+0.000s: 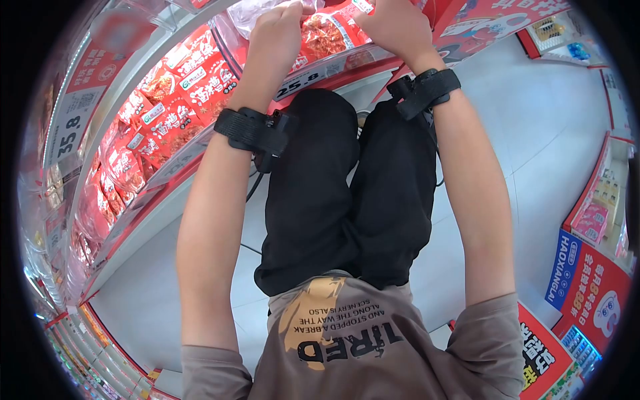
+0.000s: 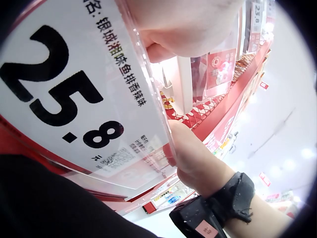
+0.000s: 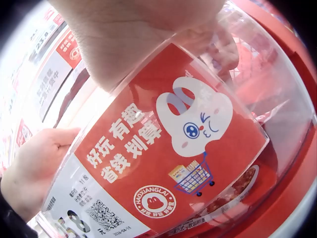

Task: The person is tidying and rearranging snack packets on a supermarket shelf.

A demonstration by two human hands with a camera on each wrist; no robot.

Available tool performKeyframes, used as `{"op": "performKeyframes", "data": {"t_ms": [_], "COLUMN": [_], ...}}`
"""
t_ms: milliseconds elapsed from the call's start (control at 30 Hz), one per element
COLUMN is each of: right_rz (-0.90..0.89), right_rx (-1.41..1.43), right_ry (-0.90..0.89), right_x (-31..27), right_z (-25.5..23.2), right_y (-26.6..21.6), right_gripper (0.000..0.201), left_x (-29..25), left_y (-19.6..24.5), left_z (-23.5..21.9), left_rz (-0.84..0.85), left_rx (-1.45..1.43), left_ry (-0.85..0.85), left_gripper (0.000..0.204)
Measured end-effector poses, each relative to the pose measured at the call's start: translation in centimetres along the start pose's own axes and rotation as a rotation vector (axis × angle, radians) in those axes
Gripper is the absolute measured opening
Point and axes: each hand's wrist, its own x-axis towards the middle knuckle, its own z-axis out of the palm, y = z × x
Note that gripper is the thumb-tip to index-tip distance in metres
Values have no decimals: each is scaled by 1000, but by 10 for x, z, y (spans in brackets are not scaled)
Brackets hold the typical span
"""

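Both hands reach over the front of a clear-fronted shelf bin at the top of the head view. My left hand (image 1: 279, 37) has bent fingers beside a crumpled clear plastic bag (image 1: 248, 15); what it holds, I cannot tell. To its right, my right hand (image 1: 399, 28) grips the edge of a red snack packet (image 1: 363, 8). Another red packet (image 1: 327, 35) lies between the hands. In the right wrist view, the right fingers (image 3: 225, 52) show curled behind the bin's clear front, which carries a red rabbit card (image 3: 178, 148).
A neighbouring bin at left holds several red snack packets (image 1: 180, 100). A price card (image 2: 74, 94) reading 25.8 hangs on the bin front, just above the knees. Clear curved panels and another price tag (image 1: 73, 127) stand at far left. Grey tiled floor (image 1: 553, 127) lies at right.
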Motion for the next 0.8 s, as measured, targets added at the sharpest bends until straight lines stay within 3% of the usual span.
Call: {"op": "performKeyframes", "data": {"t_ms": [100, 133, 400, 667, 800], "right_rz": [-55, -52, -23, -40, -29], "right_rx": [13, 16, 45, 402, 505], "right_ry": [70, 65, 45, 135, 199], "right_x": [-1, 0, -1, -2, -6], "right_z": [8, 8, 4, 4, 3], "right_y": [5, 4, 4, 13, 13], "right_gripper": [26, 25, 20, 21, 21], "left_x": [-1, -1, -1, -2, -4], "left_y": [0, 1, 2, 3, 8], "left_z": [1, 3, 3, 3, 7], "left_rz": [-69, -12, 22, 51, -40], "left_rx": [-27, 124, 137, 138, 179], "left_ry": [43, 72, 103, 117, 152], "left_gripper": [38, 38, 38, 37, 39]}}
